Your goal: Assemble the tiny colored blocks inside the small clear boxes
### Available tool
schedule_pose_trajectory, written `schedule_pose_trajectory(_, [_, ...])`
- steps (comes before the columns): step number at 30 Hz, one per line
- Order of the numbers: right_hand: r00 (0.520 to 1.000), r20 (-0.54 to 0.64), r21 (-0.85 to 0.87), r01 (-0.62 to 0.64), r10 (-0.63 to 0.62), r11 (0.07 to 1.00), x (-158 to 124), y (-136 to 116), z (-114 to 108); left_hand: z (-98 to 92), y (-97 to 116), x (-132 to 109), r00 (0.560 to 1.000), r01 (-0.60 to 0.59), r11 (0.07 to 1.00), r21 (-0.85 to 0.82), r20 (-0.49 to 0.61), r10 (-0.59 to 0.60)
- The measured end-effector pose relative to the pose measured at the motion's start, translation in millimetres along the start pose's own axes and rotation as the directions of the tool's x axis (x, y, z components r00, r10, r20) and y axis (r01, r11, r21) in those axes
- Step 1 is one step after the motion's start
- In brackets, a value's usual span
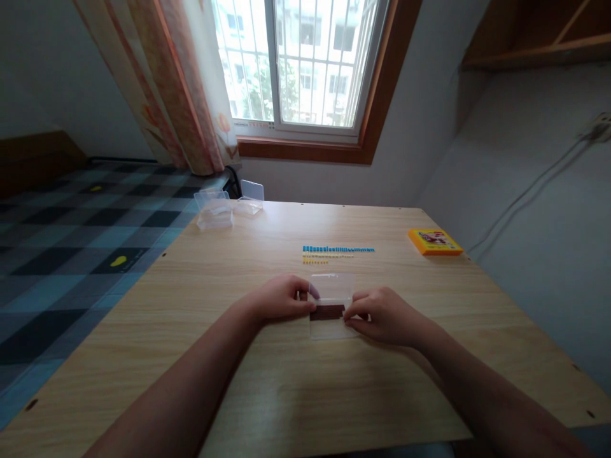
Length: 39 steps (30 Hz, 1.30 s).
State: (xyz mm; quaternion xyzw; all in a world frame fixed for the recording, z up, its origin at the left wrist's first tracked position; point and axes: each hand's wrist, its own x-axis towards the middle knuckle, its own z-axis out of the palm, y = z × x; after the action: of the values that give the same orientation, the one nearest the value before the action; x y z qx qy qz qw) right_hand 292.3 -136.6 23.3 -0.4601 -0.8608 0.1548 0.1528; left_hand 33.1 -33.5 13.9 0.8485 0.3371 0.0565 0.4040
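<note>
A clear plastic box (329, 332) lies open on the table in front of me, its lid tipped toward the far side. Dark brown strips (327, 312) sit side by side in it. My left hand (286, 298) holds the box at its left edge, thumb by the left end of the strips and fingers curled at the lid. At the right side, my right hand (379, 315) is closed in a pinch by the strips' right end; what lies between its fingertips is too small to make out. Beyond the box run rows of small blue pieces (338, 249), pale pieces (329, 255) and yellow pieces (315, 261).
More clear plastic boxes, one (214, 216) and another (251, 200), stand open at the table's far left corner. A yellow-orange box (435, 242) lies near the right edge. A checked bed (95, 254) adjoins the wooden table (267, 394) on the left.
</note>
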Motion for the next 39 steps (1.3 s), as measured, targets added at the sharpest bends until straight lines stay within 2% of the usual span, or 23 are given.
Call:
schedule_pose_trajectory(8, [0.999,0.035,-0.020,-0.018,0.018,1.000,3.2,-8.0,2.3,0.9,-0.6,1.1,1.000,-0.016,1.000,-0.001,-0.012,0.016])
schedule_pose_trajectory(15, [0.995,0.045,0.044,0.087,-0.089,0.995,-5.1,-0.5,-10.8,0.4,1.2,-0.2,1.000,-0.008,1.000,0.018,-0.014,0.008])
schedule_pose_trajectory(21, [0.985,0.112,0.024,0.133,-0.135,0.991,-5.8,-0.3,-5.7,0.1,0.1,-0.3,1.000,-0.020,1.000,0.009,-0.005,0.020])
schedule_pose_trajectory(29, [0.990,0.050,0.011,0.129,-0.129,0.992,-5.4,2.3,1.8,-0.4,1.8,-0.8,1.000,-0.024,0.999,0.047,-0.019,0.025])
schedule_pose_trajectory(39, [0.992,0.008,0.025,0.125,-0.125,0.992,-5.7,3.7,-0.9,-0.3,4.4,-0.8,0.999,-0.035,0.997,0.064,-0.009,0.036])
